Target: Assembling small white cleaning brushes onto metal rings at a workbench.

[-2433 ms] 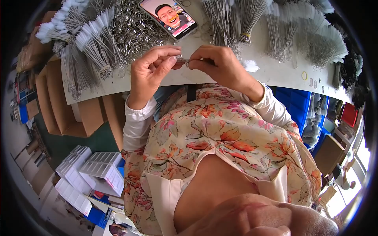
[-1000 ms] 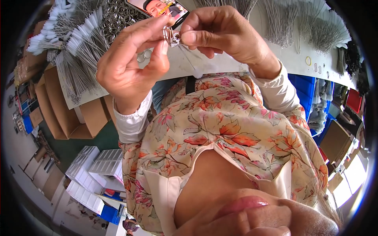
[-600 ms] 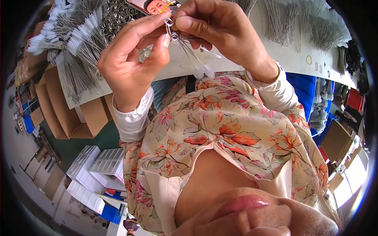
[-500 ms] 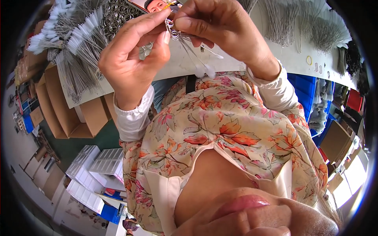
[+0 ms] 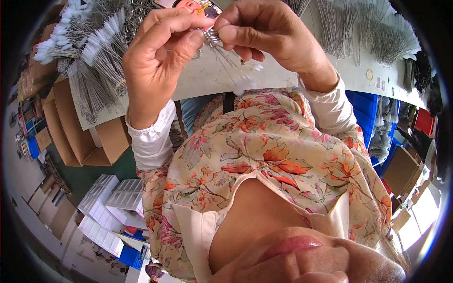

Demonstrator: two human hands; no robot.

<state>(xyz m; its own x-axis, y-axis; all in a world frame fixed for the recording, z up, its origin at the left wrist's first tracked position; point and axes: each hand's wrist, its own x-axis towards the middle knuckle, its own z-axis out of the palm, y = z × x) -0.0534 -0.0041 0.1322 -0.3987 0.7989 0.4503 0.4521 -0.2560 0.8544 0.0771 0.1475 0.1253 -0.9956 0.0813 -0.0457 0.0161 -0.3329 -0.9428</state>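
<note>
Close together above the table's near edge, my left hand (image 5: pixel 155 66) and my right hand (image 5: pixel 269 37) work on a small cluster of shiny metal rings (image 5: pixel 213 37). The thumb and forefinger of my left hand pinch at the cluster's left side. My right hand grips it from the right, fingers curled. Several thin wire brushes (image 5: pixel 231 59) trail down from the rings, their white bristle tips (image 5: pixel 244 86) hanging near my blouse. My fingertips partly cover the rings, so I cannot tell exactly how they link.
Bundles of wire brushes (image 5: pixel 101 52) lie at the table's left, beside a heap of metal rings (image 5: pixel 134 14). More brush bundles (image 5: pixel 335 30) lie on the right. A lit phone (image 5: pixel 200 8) stands behind my hands. Cardboard boxes (image 5: pixel 87 137) sit lower left; blue bins (image 5: pixel 363 111) lower right.
The rings have moved slightly right and are now bunched against my right fingertips. My left hand has rotated a little, its wrist shifting left. The hanging brushes have swung slightly.
</note>
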